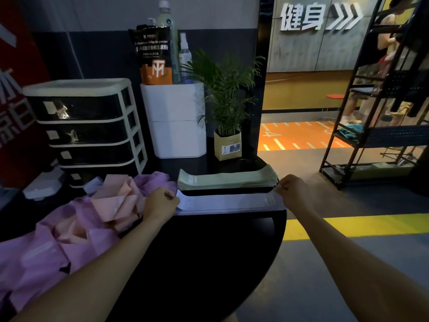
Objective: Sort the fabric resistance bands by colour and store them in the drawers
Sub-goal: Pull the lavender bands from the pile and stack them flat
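On the dark round desk (220,252) in a gym, our left hand (160,205) and right hand (293,191) each pinched an end of a pale lavender band (227,202), stretched flat between them. Green bands (227,178) lay stacked just beyond it; pink and purple bands (69,231) were heaped to the left, near the drawers (86,129).
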